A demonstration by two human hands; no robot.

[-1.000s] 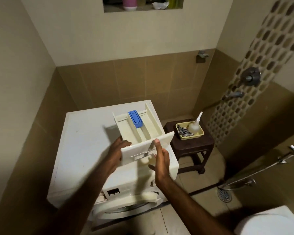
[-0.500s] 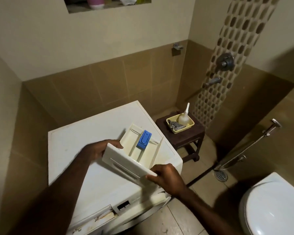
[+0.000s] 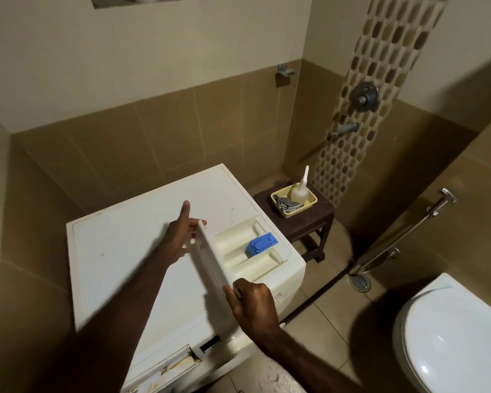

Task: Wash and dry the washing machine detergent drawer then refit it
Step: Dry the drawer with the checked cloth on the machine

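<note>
The white detergent drawer (image 3: 238, 251), with a blue insert (image 3: 261, 243) in its middle compartment, is held above the right side of the white washing machine (image 3: 119, 256). Its front panel points toward me and its body toward the stool. My right hand (image 3: 250, 304) grips the near corner of the front panel. My left hand (image 3: 182, 236) touches the panel's far end with the forefinger stretched out. The empty drawer slot (image 3: 176, 364) shows at the machine's front, lower in view.
A dark wooden stool (image 3: 301, 219) right of the machine carries a yellow tray (image 3: 309, 201) with a squeeze bottle (image 3: 299, 191) and a checked cloth (image 3: 288, 205). A wall tap (image 3: 345, 129), a hand sprayer (image 3: 440, 202), a floor drain (image 3: 360, 283) and a toilet (image 3: 454, 336) stand to the right.
The drawer has swung clockwise and shifted right, its body now pointing at the stool. My left hand has loosened from a grip to a touch with the forefinger out.
</note>
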